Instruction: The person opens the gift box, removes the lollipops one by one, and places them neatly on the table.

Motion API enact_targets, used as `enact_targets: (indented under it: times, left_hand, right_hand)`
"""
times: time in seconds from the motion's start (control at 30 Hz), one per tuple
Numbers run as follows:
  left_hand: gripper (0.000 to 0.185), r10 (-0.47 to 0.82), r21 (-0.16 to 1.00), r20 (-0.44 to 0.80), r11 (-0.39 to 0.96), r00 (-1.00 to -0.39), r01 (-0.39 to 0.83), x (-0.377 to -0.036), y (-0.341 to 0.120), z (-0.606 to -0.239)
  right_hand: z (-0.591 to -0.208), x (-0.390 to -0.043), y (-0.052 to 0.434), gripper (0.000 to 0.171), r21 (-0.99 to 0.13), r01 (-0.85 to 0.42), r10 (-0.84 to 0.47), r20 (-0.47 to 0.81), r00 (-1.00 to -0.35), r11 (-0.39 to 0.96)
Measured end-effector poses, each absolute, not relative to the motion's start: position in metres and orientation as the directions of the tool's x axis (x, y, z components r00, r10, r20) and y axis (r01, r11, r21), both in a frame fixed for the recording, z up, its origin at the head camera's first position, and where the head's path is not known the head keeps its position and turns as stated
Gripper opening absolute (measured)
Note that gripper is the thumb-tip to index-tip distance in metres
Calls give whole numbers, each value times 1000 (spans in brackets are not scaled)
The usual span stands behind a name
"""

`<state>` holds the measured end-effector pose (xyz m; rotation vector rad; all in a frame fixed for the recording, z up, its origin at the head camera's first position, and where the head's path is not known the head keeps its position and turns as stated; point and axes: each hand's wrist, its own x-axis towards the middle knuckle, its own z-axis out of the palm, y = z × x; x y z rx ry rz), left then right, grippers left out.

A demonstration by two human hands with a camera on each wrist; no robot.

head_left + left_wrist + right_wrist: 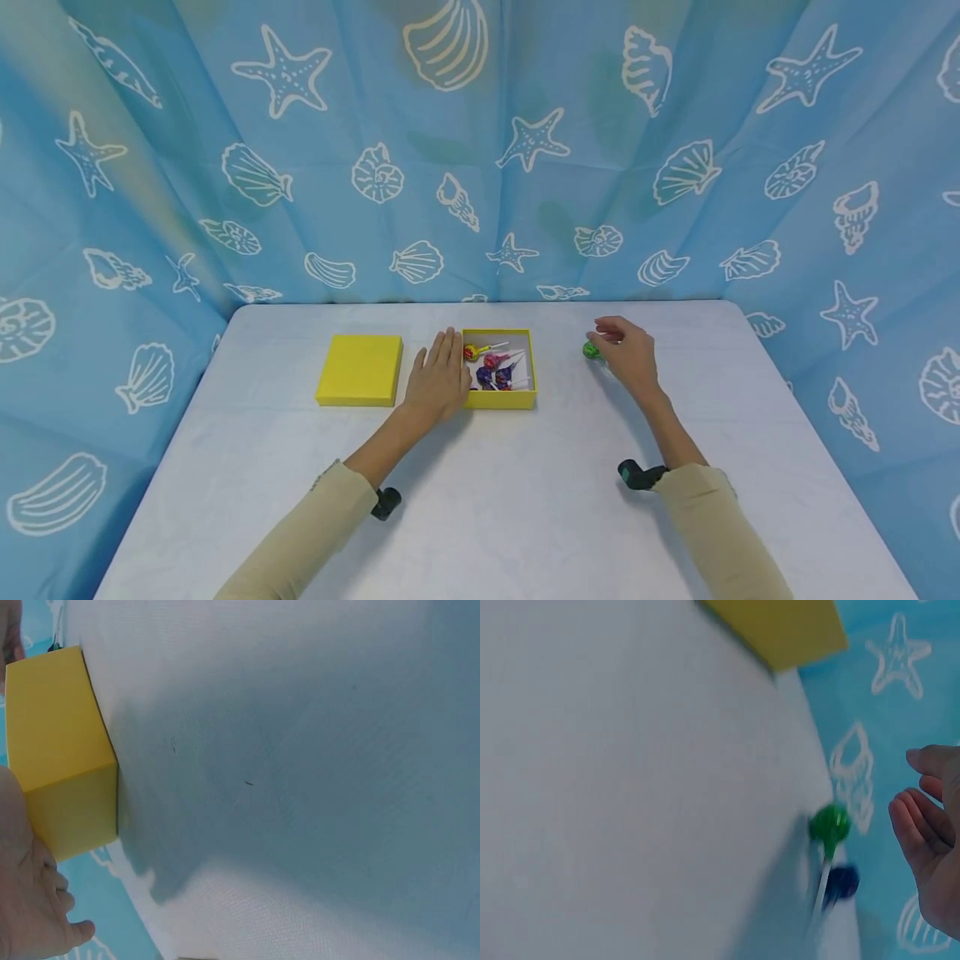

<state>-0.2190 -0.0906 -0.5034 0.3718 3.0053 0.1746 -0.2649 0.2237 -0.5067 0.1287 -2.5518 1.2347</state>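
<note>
The left hand was laid flat, fingers straight, against the left wall of the open yellow box of lollipops. The right hand was held loosely curled, gripping nothing, just beside the green lollipop lying on the table.
</note>
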Motion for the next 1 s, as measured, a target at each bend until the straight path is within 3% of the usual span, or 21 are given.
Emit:
enact_targets:
  times: [0.27, 0.57, 1.0]
  left_hand:
    - [66, 245, 133, -90, 964, -965, 232, -219, -92, -504]
    - [64, 255, 140, -85, 960, -963, 242, -218, -91, -503]
    - [63, 262, 146, -80, 958, -962, 248, -218, -92, -503]
  right_hand:
    - [-489, -259, 153, 27, -788, -307, -178, 251, -952, 534]
    - [-493, -269, 102, 28, -724, -402, -435, 155, -887, 561]
    - [-494, -290, 75, 25, -596, -457, -537, 52, -842, 660]
